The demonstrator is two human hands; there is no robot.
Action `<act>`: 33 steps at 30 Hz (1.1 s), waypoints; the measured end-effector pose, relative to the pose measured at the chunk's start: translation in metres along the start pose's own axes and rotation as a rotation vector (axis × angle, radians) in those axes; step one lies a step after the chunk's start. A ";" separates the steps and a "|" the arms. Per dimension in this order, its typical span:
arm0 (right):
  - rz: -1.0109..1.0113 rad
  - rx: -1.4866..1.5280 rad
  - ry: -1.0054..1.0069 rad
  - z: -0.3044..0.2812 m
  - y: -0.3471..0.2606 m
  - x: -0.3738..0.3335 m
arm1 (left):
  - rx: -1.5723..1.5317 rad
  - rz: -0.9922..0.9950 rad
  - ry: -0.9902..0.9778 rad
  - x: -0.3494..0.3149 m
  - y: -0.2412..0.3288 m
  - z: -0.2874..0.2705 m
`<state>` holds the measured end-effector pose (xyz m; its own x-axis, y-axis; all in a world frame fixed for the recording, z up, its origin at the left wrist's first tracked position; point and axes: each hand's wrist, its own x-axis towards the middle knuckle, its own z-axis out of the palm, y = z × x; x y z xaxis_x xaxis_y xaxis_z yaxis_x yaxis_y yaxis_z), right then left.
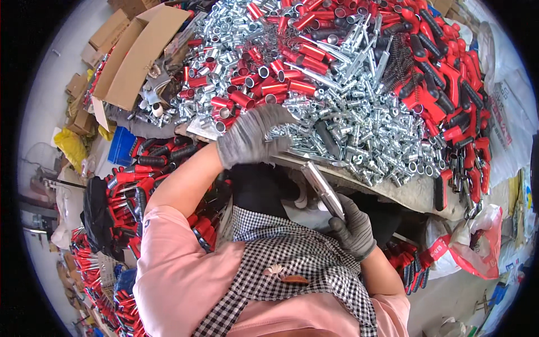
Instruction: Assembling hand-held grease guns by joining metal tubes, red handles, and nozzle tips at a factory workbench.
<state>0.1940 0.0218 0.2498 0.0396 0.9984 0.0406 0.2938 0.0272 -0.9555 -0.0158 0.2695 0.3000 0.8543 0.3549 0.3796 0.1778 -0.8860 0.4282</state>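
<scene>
head view: right hand (355,230) grips one metal tube (322,188), left hand (251,136) too blurred to tell, loose fittings (368,137) left heaped far side.

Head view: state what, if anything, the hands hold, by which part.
The right hand grips a silvery metal piece by its lower end. The left hand is blurred; whether it holds anything cannot be told.

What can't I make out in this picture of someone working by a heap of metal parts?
Left hand, head view: blur smears its fingers, so whether it holds anything is unclear.
Metal piece, head view: its lower end is hidden by the right hand.
Heap, head view: its far side is cut off by the top edge; its lower layers are covered by parts on top.
</scene>
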 end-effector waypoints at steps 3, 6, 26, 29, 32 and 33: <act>0.046 0.194 0.013 0.006 0.006 -0.003 | 0.950 -0.138 -0.352 0.005 -0.040 0.024; 0.058 0.099 -0.043 0.005 0.008 -0.007 | 1.049 -0.176 -0.425 0.022 -0.035 0.045; 0.231 0.898 -0.260 0.044 0.009 -0.009 | -1.090 -0.330 0.228 -0.057 0.056 0.065; 0.331 1.050 -0.304 0.048 0.001 -0.002 | -1.354 -0.355 0.247 -0.058 0.055 0.077; 0.264 1.110 -0.172 0.073 0.005 -0.003 | -1.760 -0.388 0.280 -0.050 0.059 0.087; 0.314 1.175 -0.266 0.070 0.005 0.001 | -1.857 -0.381 0.300 -0.047 0.061 0.088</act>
<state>0.1287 0.0268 0.2249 -0.2809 0.9452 -0.1662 -0.7310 -0.3230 -0.6011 -0.0018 0.1726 0.2360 0.7657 0.6369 0.0899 -0.5336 0.5510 0.6416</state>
